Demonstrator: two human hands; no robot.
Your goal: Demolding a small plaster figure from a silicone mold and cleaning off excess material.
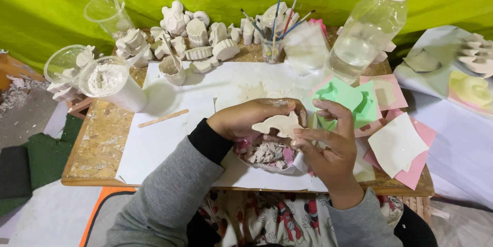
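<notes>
My left hand (251,117) and my right hand (328,141) both grip a flat, pale plaster cast (280,123) shaped like a small animal or fish. They hold it just above a bowl (267,157) filled with several broken plaster chips. The left fingers curl over the cast's top edge; the right thumb and fingers pinch its right end. Both arms wear grey sleeves. The bowl rests on white paper (169,134) covering the wooden table (100,144).
Green moulds (346,98) and pink and white sheets (398,144) lie to the right. A clear bottle (367,28) stands behind them. Several finished plaster figures (192,36), a jar of brushes (272,46), a cup of white powder (110,82) and a wooden stick (163,118) sit at the back and left.
</notes>
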